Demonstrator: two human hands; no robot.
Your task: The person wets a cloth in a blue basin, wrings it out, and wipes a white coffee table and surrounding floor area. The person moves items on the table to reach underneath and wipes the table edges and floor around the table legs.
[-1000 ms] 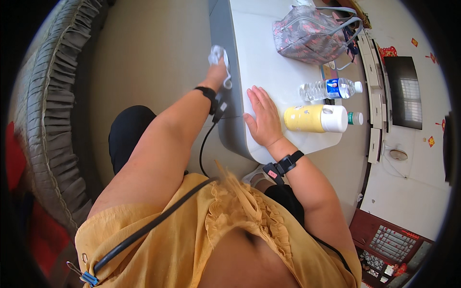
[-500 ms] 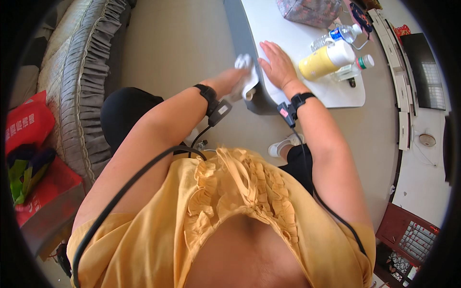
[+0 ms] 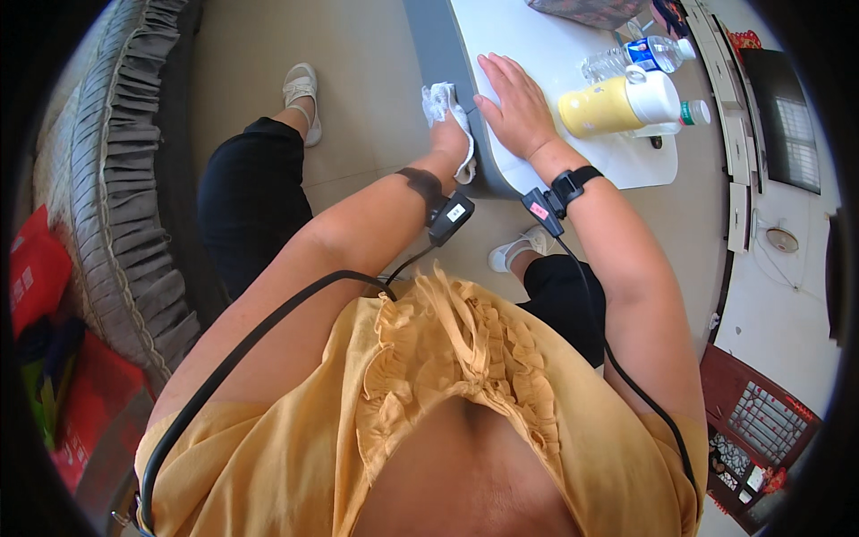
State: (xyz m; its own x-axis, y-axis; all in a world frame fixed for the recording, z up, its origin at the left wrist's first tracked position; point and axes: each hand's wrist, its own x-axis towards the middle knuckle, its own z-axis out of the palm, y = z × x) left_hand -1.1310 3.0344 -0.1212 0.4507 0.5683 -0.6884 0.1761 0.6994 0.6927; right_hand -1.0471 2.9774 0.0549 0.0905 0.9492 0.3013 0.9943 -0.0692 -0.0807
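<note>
My left hand [image 3: 450, 137] holds a crumpled white cloth [image 3: 438, 98] against the grey side of the white-topped table [image 3: 492, 31]. The cloth covers most of its fingers and hangs down beside the table edge. My right hand [image 3: 519, 109] lies flat on the tabletop near that edge, fingers stretched out, with nothing in it. Just right of it lies a yellow bottle [image 3: 599, 107] with a white cap. Each of my wrists wears a black strap with a small cabled box.
A clear plastic bottle [image 3: 617, 61] and a green-capped bottle [image 3: 695, 113] lie by the yellow one. A patterned bag [image 3: 599, 9] stands farther back. At the left is a sofa with a ruffled grey cover [image 3: 125, 170], red bags [image 3: 40, 264] on it. Cabinets [image 3: 738, 215] line the right.
My left hand, blurred before, has shifted with the cloth along the table's side. My right hand stays flat on the top. My left foot has come into view on the floor.
</note>
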